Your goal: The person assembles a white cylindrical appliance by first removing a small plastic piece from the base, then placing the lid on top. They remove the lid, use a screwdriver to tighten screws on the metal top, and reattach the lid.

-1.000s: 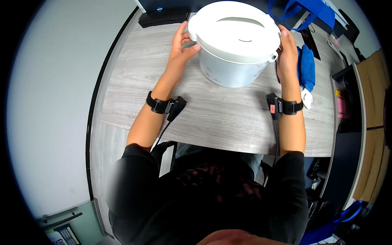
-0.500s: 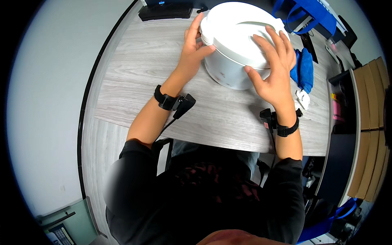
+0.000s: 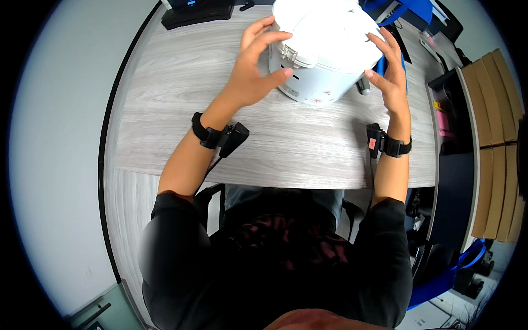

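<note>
A white rice cooker with a rounded lid stands on the table at the far side, its top cut by the upper edge. A pale hinge or latch and dark slots show at its left front; small floral prints mark its lower side. My left hand is at its left, thumb and fingers spread around that fitting. At the cooker's right side is my right hand, its curved fingers and thumb apart near the rim. Whether all the fingertips touch the cooker is hard to tell. Each wrist wears a black strap with a small device.
A black case lies at the far left of the table. Behind the right hand are blue cloth and a grey rod-like end. A blue bag stands at the far right, and shelves with cardboard boxes line the right side.
The cooker has turned, bringing the fitting and floral prints to the front. My right hand has come off the lid to the cooker's right side; the whole view has shifted slightly.
</note>
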Tool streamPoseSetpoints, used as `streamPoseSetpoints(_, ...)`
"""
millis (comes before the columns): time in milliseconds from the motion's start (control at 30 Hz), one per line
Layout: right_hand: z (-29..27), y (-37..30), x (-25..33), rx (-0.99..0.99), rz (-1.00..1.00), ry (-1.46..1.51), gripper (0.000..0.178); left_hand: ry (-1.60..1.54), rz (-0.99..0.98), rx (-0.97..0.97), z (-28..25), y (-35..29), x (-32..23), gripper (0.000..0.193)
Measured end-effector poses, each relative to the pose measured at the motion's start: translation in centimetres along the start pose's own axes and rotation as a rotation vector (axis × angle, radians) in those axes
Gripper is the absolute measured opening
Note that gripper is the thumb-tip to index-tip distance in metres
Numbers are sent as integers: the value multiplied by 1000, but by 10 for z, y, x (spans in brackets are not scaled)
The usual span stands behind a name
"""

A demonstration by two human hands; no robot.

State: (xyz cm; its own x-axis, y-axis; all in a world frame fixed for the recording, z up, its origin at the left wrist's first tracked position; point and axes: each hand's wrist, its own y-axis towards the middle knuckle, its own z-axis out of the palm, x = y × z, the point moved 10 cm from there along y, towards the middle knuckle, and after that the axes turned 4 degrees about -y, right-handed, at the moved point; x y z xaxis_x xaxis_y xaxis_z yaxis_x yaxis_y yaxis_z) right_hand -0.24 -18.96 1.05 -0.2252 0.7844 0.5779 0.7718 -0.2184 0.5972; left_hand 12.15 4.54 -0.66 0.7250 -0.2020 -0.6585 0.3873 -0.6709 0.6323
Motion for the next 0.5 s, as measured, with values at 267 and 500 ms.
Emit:
streamPoseSetpoints(267,16,0,-33,-169,281,553,105,-500,-140,-97,-4,29,62,70)
streamPoseSetpoints(500,28,-4,-31,-159,331,526,106,-667,-173,-88,20,34,58,65)
